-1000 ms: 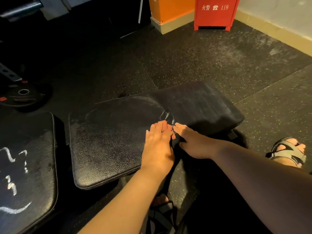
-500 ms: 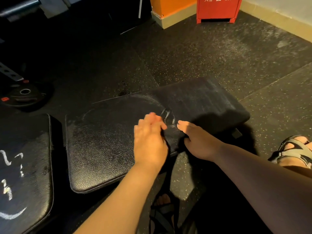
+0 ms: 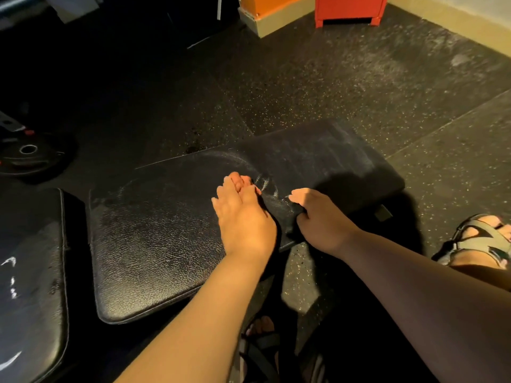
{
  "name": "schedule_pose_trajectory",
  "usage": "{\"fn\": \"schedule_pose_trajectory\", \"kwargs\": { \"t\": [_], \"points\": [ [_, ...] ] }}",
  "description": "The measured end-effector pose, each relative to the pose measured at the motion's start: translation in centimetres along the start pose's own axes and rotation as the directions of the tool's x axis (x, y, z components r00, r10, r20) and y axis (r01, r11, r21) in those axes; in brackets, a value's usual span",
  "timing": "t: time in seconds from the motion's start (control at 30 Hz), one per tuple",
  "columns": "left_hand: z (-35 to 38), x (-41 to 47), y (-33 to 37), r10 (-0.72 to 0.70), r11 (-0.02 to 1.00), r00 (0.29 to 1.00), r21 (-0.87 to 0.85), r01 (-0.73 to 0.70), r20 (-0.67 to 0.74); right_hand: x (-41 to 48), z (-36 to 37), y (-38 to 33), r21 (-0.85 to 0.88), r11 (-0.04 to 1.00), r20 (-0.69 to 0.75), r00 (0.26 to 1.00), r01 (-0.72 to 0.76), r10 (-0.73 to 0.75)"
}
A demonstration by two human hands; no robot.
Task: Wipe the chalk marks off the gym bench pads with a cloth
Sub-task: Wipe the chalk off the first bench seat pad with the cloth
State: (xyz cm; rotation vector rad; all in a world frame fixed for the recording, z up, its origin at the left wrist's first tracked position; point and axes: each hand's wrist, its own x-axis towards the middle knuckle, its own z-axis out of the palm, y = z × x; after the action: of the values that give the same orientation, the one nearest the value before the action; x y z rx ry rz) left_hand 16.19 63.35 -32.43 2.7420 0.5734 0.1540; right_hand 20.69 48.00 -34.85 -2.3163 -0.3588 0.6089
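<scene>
1. One speckled rubber floor [image 3: 359,87] carries everything. A red cabinet [image 3: 349,6] and an orange box [image 3: 265,4] stand at its far edge, their contents hidden.
2. Two black bench pads. The main pad [image 3: 154,244] runs across the middle. The second pad [image 3: 33,244] sits at the left edge of view, just beside the first with a narrow gap between.
3. Dark cloth [image 3: 331,161] is draped over the right end of the main pad. Its left border curves across the pad top between the two hands.
4. Weight plate [image 3: 30,158] lies flat on the floor, far left, well apart from the pads.
5. Left hand [image 3: 246,219] lies palm down on the main pad near its near edge, fingers together, tips at the cloth's left border. Cannot tell whether it pinches the cloth or only presses.
6. Right hand [image 3: 320,222] is at the pad's near edge, thumb on top of the cloth, fingers curled under the cloth's near hem, gripping it.
7. Sandalled foot [image 3: 481,239] is on the floor, right edge of view.
8. Chalk smear [image 3: 265,183] shows as faint white streaks at the cloth border, just beyond the left fingertips and left of the right thumb.
9. White chalk marks [image 3: 8,262] run along the second pad's left side, bright and unwiped.
</scene>
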Motion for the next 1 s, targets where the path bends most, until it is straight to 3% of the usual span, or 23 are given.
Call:
{"fn": "schedule_pose_trajectory", "kwargs": {
  "t": [0.1, 0.13, 0.23, 0.3, 0.37, 0.43, 0.5, 0.53, 0.6, 0.7, 0.77, 0.8, 0.83, 0.9, 0.93, 1.0],
  "points": [
    [1.8, -0.8, 1.7, 0.277, 0.961, 0.953, -0.05, -0.273, 0.124, 0.9, -0.2, 0.2, 0.04, 0.999, -0.065, 0.998, -0.009, 0.012],
    [2.0, -0.7, 1.6, 0.315, 0.949, 0.933, -0.093, -0.302, 0.175, 1.2, 0.0, 0.1, 0.046, 0.999, -0.083, 0.997, 0.01, -0.006],
    [0.1, -0.4, 0.1, 0.311, 0.908, 0.889, -0.38, -0.174, 0.337, 0.9, 1.0, -1.4, 0.114, 0.993, -0.164, 0.986, 0.043, -0.024],
    [-2.4, -1.1, -1.2, 0.327, 0.78, 0.845, -0.626, 0.011, 0.423, 0.6, 2.5, -2.6, 0.094, 0.991, -0.187, 0.979, 0.1, -0.081],
    [-4.4, -1.4, -2.9, 0.253, 0.724, 0.887, -0.684, 0.091, 0.386, 0.5, 4.1, -3.2, 0.013, 0.991, -0.104, 0.986, 0.13, -0.128],
    [-5.0, -1.1, -4.6, 0.119, 0.799, 0.954, -0.597, 0.073, 0.276, 0.3, 4.4, -3.6, -0.022, 0.991, -0.043, 0.99, 0.131, -0.131],
    [-4.8, -0.9, -5.3, 0.064, 0.861, 0.976, -0.506, 0.052, 0.209, 0.5, 3.7, -3.7, -0.06, 0.975, -0.158, 0.962, 0.213, -0.22],
    [-4.5, -1.0, -5.2, 0.087, 0.888, 0.977, -0.459, 0.014, 0.197, 0.8, 3.3, -3.6, -0.053, 0.973, -0.224, 0.947, 0.225, -0.231],
    [-3.8, -1.2, -5.0, 0.211, 0.947, 0.961, -0.282, -0.155, 0.179, 2.1, 2.1, -2.3, -0.031, 0.994, -0.284, 0.952, 0.106, -0.11],
    [-2.9, -1.4, -4.8, 0.329, 0.944, 0.925, -0.057, -0.324, 0.188, 3.8, 2.0, -0.6, -0.041, 0.998, -0.361, 0.932, -0.057, 0.039],
    [-3.2, -1.4, -4.7, 0.298, 0.954, 0.939, -0.083, -0.288, 0.17, 5.1, 2.6, -2.5, 0.222, 0.974, -0.333, 0.936, -0.037, 0.111],
    [-3.3, -1.4, -4.8, 0.266, 0.961, 0.952, -0.123, -0.249, 0.151, 5.0, 3.1, -4.0, 0.213, 0.977, -0.292, 0.954, -0.002, 0.065],
    [-3.5, -1.4, -4.8, 0.235, 0.963, 0.963, -0.166, -0.212, 0.132, 4.5, 3.6, -5.1, 0.027, 0.993, -0.244, 0.964, 0.114, -0.104],
    [-3.8, -1.3, -4.7, 0.205, 0.96, 0.972, -0.218, -0.177, 0.112, 3.3, 4.7, -6.4, -0.065, 0.948, -0.168, 0.933, 0.313, -0.32],
    [-3.8, -1.3, -4.7, 0.209, 0.96, 0.971, -0.213, -0.181, 0.116, 2.8, 5.0, -5.6, -0.107, 0.905, -0.172, 0.889, 0.411, -0.424],
    [-3.6, -1.4, -4.6, 0.235, 0.964, 0.962, -0.155, -0.214, 0.135, 3.2, 3.9, -4.8, -0.152, 0.885, -0.268, 0.844, 0.439, -0.465]
  ]
}}
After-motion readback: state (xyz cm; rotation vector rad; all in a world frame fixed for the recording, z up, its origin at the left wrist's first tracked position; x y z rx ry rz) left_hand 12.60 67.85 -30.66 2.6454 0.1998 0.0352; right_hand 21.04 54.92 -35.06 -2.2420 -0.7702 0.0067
